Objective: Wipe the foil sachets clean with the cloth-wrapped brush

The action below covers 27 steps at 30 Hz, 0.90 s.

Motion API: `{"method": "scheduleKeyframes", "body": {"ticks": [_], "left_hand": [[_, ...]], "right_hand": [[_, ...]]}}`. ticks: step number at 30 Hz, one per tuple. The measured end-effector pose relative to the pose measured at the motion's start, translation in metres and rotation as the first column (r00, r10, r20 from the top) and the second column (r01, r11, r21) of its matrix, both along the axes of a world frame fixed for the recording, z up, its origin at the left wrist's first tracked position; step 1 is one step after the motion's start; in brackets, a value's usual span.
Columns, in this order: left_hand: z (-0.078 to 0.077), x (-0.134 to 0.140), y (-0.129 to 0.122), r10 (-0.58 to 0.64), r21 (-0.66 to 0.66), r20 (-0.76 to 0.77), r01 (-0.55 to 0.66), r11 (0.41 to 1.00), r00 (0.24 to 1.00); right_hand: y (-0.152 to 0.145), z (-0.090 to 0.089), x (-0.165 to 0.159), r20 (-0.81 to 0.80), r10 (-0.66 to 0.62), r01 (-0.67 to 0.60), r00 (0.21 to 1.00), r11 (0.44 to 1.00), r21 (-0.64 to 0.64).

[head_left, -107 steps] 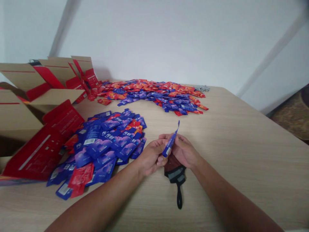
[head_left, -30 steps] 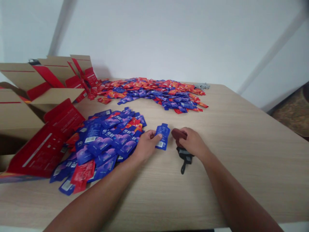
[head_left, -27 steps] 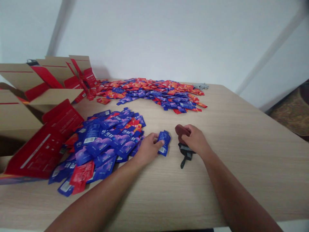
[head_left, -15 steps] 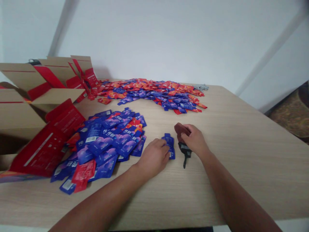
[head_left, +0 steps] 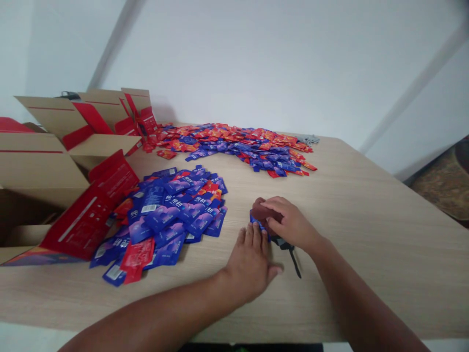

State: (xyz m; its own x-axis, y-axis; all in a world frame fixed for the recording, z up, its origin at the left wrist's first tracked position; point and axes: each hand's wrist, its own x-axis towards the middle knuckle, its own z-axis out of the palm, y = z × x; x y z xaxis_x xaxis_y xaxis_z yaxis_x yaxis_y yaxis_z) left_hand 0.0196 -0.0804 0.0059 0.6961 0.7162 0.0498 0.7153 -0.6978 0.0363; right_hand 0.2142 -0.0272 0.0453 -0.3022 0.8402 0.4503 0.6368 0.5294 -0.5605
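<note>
A single blue spouted sachet (head_left: 261,226) lies on the table, mostly covered by my hands. My left hand (head_left: 252,256) is open, palm down, its outstretched fingers pressing on the lower part of the sachet and its thumb spread to the right. My right hand (head_left: 291,222) is closed round a dark red-brown handled tool (head_left: 266,211), held over the sachet. The tool has a black end and a thin black tail pointing toward me; its exact kind I cannot make out, and its underside is hidden.
Left of my hands spreads a heap of blue and red sachets (head_left: 172,208). A long pile of red, orange and blue sachets (head_left: 234,142) runs along the wall. Opened cardboard boxes (head_left: 88,210) with red flaps stand at the left. A grey crumpled item (head_left: 309,139) lies at the back.
My right hand has moved left with the tool, from beside the sachet to over it. My left hand has turned, flattening its curled fingers onto the sachet. The view has shifted slightly.
</note>
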Motion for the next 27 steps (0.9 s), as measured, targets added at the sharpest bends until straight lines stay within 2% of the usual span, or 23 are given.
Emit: {"method": "scheduleKeyframes", "body": {"ticks": [4,10,24,27], "left_hand": [[0.008,0.003,-0.002,0.003,-0.014,-0.029,-0.003,1.0,1.0],[-0.002,0.008,-0.005,0.025,-0.004,-0.03,-0.025,1.0,0.999],[-0.008,0.009,-0.007,0.044,0.106,0.007,-0.044,0.993,0.999],[-0.008,0.008,-0.007,0.039,0.084,0.022,-0.04,0.996,0.999]], "right_hand": [[-0.013,-0.005,-0.011,0.144,0.109,-0.105,0.984,0.994,-0.032],[-0.023,-0.024,-0.015,0.213,0.173,-0.153,0.962,0.982,-0.108],[0.016,-0.042,-0.005,0.183,0.191,-0.178,0.964,0.98,-0.083],[0.026,-0.046,-0.003,0.193,0.17,-0.158,0.966,0.985,-0.076]]}}
